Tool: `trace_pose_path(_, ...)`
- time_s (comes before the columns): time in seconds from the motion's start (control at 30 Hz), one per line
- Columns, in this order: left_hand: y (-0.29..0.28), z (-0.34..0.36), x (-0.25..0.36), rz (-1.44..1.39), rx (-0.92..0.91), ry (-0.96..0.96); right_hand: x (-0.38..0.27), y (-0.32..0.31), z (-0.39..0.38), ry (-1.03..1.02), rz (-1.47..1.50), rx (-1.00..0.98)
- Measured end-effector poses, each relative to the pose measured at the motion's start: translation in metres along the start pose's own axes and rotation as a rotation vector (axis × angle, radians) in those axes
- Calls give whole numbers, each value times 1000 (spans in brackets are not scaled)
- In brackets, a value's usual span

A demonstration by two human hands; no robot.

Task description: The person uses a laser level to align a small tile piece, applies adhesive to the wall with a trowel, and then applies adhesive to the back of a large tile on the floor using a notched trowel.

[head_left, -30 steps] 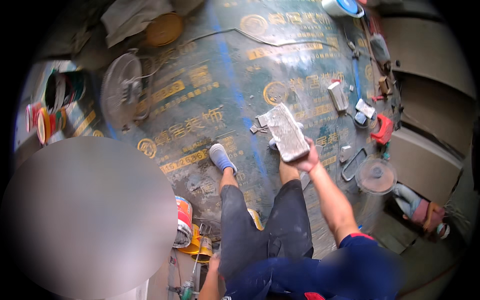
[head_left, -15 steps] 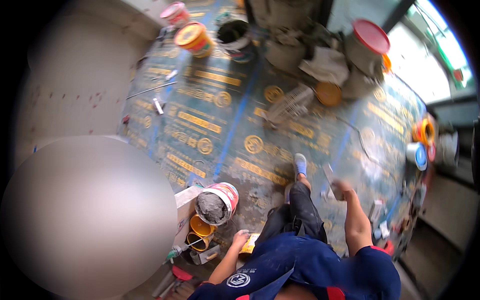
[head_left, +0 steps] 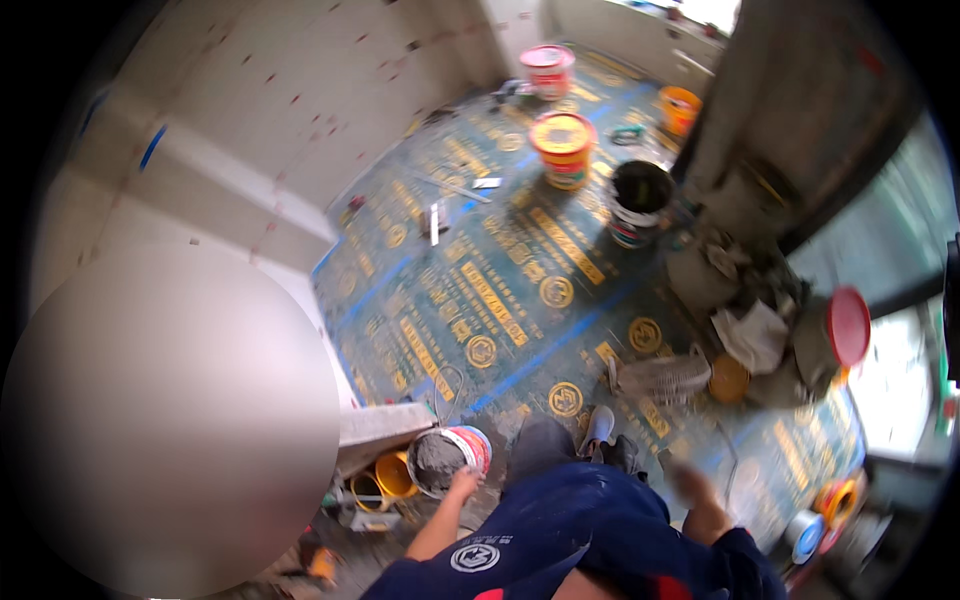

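The left hand (head_left: 463,484) reaches down to a small round bucket (head_left: 450,459) that stands on the floor (head_left: 520,290) just in front of the person's knees. The hand rests at the near rim of the bucket; whether its fingers are curled on the rim or spread cannot be told from this view. The bucket has a white wall with a red band around the outside and is filled nearly to the top with grey, wet-looking mortar. Just to its left sit an orange tub (head_left: 397,473) and a smaller yellow-rimmed container (head_left: 366,490), close against a grey ledge (head_left: 385,424).

The right hand (head_left: 688,485) is held out over the floor on the other side of the legs. It is blurred, so the state of its fingers cannot be told, and nothing can be made out in it.

The floor is covered with a dark blue-green protective sheet printed with yellow roundels. A grey shoe (head_left: 598,428) points forward on it. Farther off stand a black bucket (head_left: 640,198), a yellow-and-red bucket (head_left: 563,146) and a pink-lidded bucket (head_left: 548,68), well apart from the hands.
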State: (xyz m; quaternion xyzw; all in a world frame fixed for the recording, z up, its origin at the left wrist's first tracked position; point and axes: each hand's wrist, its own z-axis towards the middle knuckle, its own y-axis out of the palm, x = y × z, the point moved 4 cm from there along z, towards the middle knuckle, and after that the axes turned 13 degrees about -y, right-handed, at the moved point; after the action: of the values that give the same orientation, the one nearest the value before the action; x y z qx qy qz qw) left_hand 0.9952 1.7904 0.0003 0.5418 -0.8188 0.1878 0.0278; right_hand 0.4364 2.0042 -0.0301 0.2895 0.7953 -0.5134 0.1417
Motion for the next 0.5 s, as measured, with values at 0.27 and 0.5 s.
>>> trace_pose_path(0.27, 6, 63, 84, -57, -29, -5, 81, -68, 223, 235, 182, -146)
trace_pose_path(0.5, -52, 136, 202, -151, 27, -172, -24, -155, 361, 191, 518, -108)
